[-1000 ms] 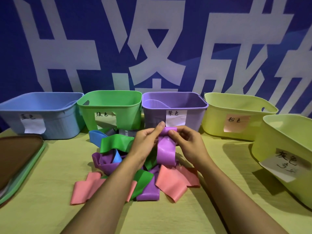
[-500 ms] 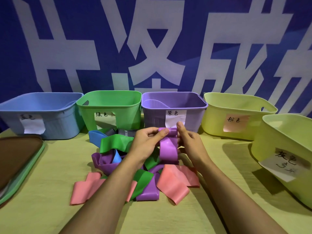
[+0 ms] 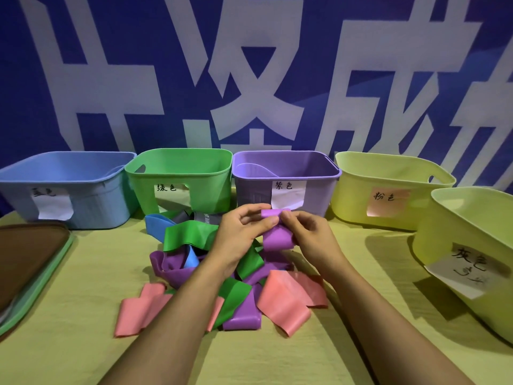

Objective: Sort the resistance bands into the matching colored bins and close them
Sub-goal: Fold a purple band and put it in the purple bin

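1. Banner [image 3: 249,65]: blue with big white characters, fills the backdrop behind the table.
2. Table [image 3: 69,357]: yellow-green cloth top, carries everything.
3. Bins along the far edge, left to right: blue bin [image 3: 91,201], green bin [image 3: 211,187], purple bin [image 3: 249,190], yellow bin [image 3: 355,195]. All open, each with a paper label on its front wall. Second yellow bin [image 3: 444,240] sits at the right edge, nearer the camera, also labelled.
4. Lids [image 3: 30,259]: stacked at the left edge, brown one on top of a green one.
5. Band pile [image 3: 194,273]: mid-table, in front of the green and purple bins. Mixed pink, green, purple, blue and grey strips, overlapping.
6. Purple band [image 3: 277,237]: lifted above the pile, just in front of the purple bin, lower part curled in a loop.
7. Left hand [image 3: 238,234]: thumb and fingers pinched on the purple band's top edge.
8. Right hand [image 3: 311,237]: pinched on the same edge, fingertips touching the left hand's.
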The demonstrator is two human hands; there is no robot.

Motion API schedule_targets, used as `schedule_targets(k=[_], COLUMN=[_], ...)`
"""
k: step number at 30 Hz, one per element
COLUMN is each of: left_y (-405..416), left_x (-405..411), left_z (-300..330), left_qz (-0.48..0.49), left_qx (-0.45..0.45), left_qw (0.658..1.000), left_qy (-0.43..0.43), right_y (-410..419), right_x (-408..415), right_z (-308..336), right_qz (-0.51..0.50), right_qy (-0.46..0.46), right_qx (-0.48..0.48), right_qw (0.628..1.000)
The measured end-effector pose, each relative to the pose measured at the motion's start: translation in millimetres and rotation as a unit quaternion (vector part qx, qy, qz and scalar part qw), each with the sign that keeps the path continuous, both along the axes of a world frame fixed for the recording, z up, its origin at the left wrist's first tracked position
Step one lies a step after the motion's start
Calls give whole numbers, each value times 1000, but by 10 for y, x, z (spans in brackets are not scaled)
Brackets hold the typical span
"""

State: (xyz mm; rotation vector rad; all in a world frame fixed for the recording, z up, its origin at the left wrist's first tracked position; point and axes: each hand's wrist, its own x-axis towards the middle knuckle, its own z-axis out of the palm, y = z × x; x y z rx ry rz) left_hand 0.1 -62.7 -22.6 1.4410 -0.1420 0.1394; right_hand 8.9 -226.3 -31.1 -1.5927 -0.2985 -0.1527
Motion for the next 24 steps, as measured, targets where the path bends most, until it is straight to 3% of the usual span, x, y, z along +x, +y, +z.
schedule_targets(k=[3, 10, 16, 20, 24], left_y=[-14, 7, -13, -20, -31], left_x=[7, 1, -44, -54, -56], left_z=[-8, -8, 44, 25, 13], left_qz=[-3, 26, -18, -35, -43], left_qx=[-5, 90, -4, 7, 15], left_qw=[1000, 995, 998, 998, 998], left_qy=[22, 40, 56, 48, 39], right_y=[1, 34, -12, 1, -6], right_x=[22, -14, -34, -63, -74], right_z=[-34, -17, 20, 72, 85], right_qz=[37, 64, 58, 18, -24], right_qy=[-28, -67, -29, 52, 58], right_qx=[-2, -1, 32, 72, 31], right_qw=[999, 996, 997, 996, 998])
